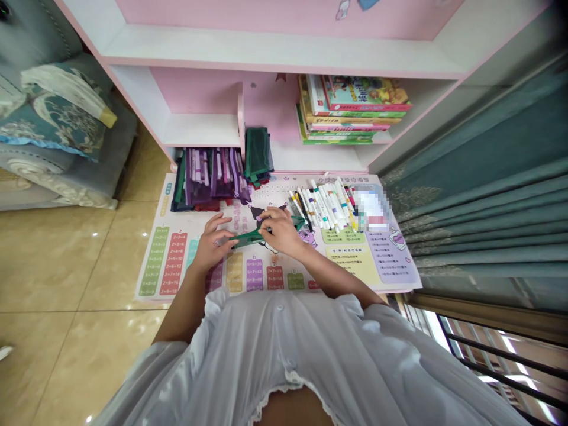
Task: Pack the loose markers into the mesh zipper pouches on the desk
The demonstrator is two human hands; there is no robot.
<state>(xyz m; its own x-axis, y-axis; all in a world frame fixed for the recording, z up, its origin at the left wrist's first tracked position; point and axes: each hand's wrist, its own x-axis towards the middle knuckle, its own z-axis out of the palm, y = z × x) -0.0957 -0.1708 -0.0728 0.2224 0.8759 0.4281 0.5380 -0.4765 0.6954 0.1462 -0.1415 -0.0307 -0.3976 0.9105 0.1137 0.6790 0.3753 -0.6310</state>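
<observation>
Right hand [280, 229] has a narrow grip, fingers curled down over a dark green mesh pouch [251, 238]. Left hand [214, 244] has its fingers fanned, with the lower ones at the pouch's left end; can't tell if that grip is firm or only touching. Pouch is held just above the printed multiplication mat [177, 260] on the table, between both hands, its far end poking out past the right hand.

Main risk: loose marker pens [320, 204] lie just beside the right hand. A sideways swing of the pouch or wrist could knock them and scatter them across the mat. Second risk: purple mesh pouches [208, 180] sit in a loose upright row against the shelf unit [195, 130], near the left hand. A bump could topple the row. Dark green pouches [258, 157] on the shelf edge look loosely stacked and could slide if nudged. Mesh is soft and thin, so a light left-hand hold could let that end flop or slip free. Zip state of the pouch can't be made out.
</observation>
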